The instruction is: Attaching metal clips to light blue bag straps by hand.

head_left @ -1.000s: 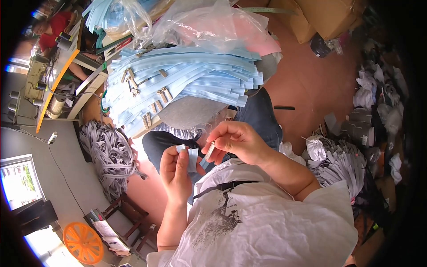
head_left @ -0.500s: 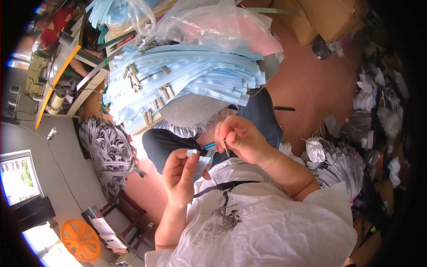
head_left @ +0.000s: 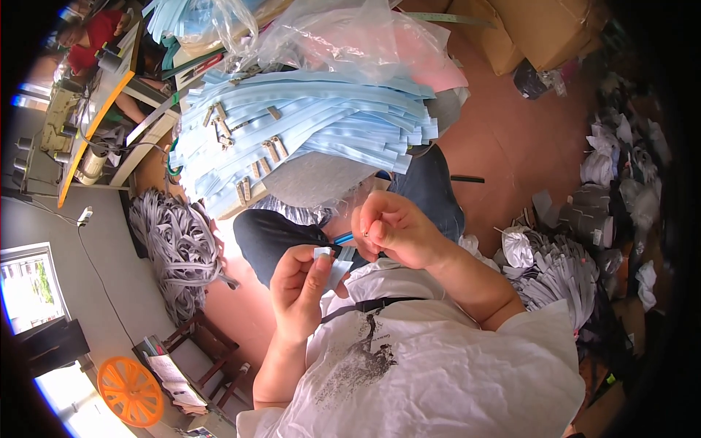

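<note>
My left hand (head_left: pixel 298 290) is closed in a pinch on the end of a light blue zipper tape (head_left: pixel 338 274), which sticks out past the thumb. Just to its right and slightly higher, my right hand (head_left: pixel 398 230) has thumb and fingertips pressed together. A tiny part of something shows at those fingertips, too small to name. The hands are apart, above my lap. Beyond them a thick layer of light blue zipper tapes (head_left: pixel 314 109) covers a grey board (head_left: pixel 314 181). Several small metallic pulls (head_left: pixel 222 130) lie scattered on the tapes.
Clear plastic bags (head_left: pixel 328 36) lie behind the tapes. Heaps of grey tape rest on the floor at left (head_left: pixel 175 255) and right (head_left: pixel 558 274). Cardboard boxes (head_left: pixel 540 33) stand far right. A person in red (head_left: pixel 95 40) sits beyond the sewing table (head_left: pixel 98 109).
The thin brownish piece that hung below my right fingertips is now mostly out of sight in the fingers. My left hand has shifted slightly right with the tape.
</note>
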Motion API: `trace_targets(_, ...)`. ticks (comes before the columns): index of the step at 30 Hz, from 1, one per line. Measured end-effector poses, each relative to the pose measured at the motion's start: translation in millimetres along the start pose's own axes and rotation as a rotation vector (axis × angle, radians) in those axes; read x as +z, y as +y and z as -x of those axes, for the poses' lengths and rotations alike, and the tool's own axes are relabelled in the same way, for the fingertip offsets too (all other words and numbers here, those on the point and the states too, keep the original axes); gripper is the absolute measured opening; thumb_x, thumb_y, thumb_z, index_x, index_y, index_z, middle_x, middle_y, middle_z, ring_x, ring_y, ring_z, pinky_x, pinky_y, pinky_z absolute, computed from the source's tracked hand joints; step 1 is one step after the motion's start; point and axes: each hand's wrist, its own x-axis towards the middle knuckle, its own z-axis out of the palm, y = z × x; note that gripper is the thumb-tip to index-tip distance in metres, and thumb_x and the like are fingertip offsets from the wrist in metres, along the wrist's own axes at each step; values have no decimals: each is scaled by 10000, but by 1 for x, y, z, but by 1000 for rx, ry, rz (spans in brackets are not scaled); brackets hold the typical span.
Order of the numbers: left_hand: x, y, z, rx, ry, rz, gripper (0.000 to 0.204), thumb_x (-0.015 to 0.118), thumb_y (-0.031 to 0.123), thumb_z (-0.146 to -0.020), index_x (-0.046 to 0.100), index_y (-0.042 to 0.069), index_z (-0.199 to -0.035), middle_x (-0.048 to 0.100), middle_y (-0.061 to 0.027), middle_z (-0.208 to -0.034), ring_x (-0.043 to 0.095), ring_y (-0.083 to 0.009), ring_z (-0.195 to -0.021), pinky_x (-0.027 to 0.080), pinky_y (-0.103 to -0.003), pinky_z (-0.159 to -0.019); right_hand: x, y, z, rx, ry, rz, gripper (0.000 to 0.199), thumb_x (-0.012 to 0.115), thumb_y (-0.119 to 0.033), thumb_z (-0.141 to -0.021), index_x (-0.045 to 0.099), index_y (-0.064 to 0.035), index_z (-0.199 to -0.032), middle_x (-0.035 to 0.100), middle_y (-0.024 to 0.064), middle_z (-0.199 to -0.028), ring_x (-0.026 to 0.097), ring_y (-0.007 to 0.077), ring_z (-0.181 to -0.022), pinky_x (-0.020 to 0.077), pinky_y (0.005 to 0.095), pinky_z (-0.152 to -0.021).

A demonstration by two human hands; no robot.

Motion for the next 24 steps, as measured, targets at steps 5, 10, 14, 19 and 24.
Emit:
trace_targets(5, 2, 2, 1, -25, -25, 23, 170, 526, 117, -1031, 530, -37, -1105, 676, -120, -881, 648, -152, -676, 536, -262, -590, -6, 1, 2, 37, -57, -170, 229, 659, -273, -967, 592, -57, -1006, 596, 28, -838, 582, 128, -709, 490, 265, -632)
trace_targets(10, 5, 5, 1, -49, -20, 40, 191, 525, 128, -1038, 526, -48, -1110, 678, -126, -884, 632, -139, -702, 519, -249, -633, -1, -5, 1, 93, 20, -58, 196, 661, -182, -969, 616, -31, -1086, 613, 38, -898, 602, 134, -791, 517, 276, -699)
trace_targets(14, 6, 6, 1, -41, -25, 42, 190, 519, 123, -1039, 522, -53, -1110, 679, -132, -894, 632, -136, -711, 522, -250, -632, 1, -6, 0, 117, 26, -5, 177, 649, -129, -970, 604, -21, -1104, 625, 47, -942, 601, 123, -818, 521, 273, -725)
trace_targets(19, 6, 7, 1, -46, -28, 44, 186, 516, 118, -1040, 520, -54, -1110, 682, -137, -901, 630, -135, -710, 522, -250, -631, 5, -10, 0, 144, 29, 134, 136, 637, -106, -972, 572, -28, -1062, 617, 48, -984, 606, 124, -808, 521, 265, -720)
trace_targets(24, 7, 8, 1, -38, -35, 33, 187, 514, 117, -1040, 521, -53, -1116, 686, -140, -909, 625, -133, -705, 515, -249, -626, 7, -13, -1, 140, -23, 62, 138, 643, -98, -968, 573, -36, -1070, 638, 48, -965, 620, 114, -826, 530, 261, -730)
